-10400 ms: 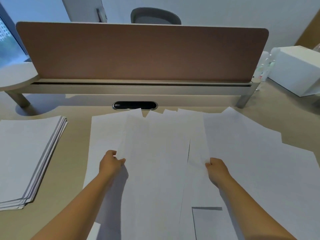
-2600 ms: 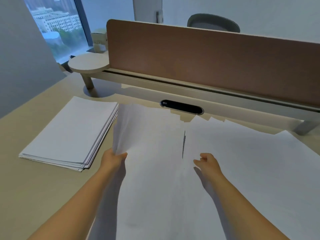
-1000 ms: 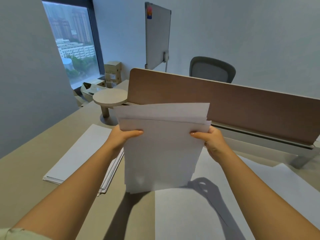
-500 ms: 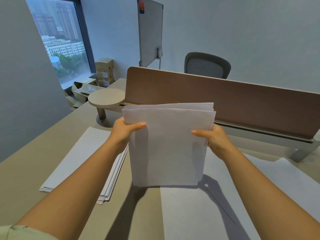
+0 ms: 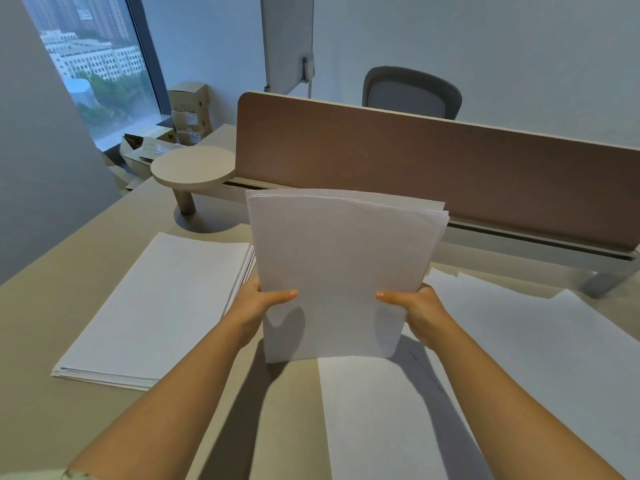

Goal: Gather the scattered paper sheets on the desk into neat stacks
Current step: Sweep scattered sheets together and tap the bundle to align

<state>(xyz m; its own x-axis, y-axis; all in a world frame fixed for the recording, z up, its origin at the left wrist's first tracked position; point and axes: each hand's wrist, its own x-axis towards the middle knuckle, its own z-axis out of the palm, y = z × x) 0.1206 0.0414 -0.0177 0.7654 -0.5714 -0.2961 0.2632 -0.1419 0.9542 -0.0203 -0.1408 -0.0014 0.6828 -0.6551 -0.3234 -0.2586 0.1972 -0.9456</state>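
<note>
I hold a bundle of white paper sheets [image 5: 341,268] upright, its bottom edge standing on the desk [image 5: 41,306]. My left hand [image 5: 258,308] grips its left side and my right hand [image 5: 414,306] grips its right side, thumbs on the near face. The top edges of the sheets are nearly level, fanning a little at the right. A flat stack of white sheets [image 5: 156,306] lies on the desk to the left. Loose sheets [image 5: 519,358] lie spread on the desk under and to the right of the bundle.
A brown divider panel [image 5: 433,161] runs across the back of the desk above a pale shelf with a round end [image 5: 194,166]. Beyond stand a grey chair [image 5: 412,93], a whiteboard [image 5: 287,39], cardboard boxes [image 5: 188,112] and a window.
The bundle has dropped lower, its bottom edge now on the desk, and my hands have slid down its sides. Its top edges are more even than a second ago.
</note>
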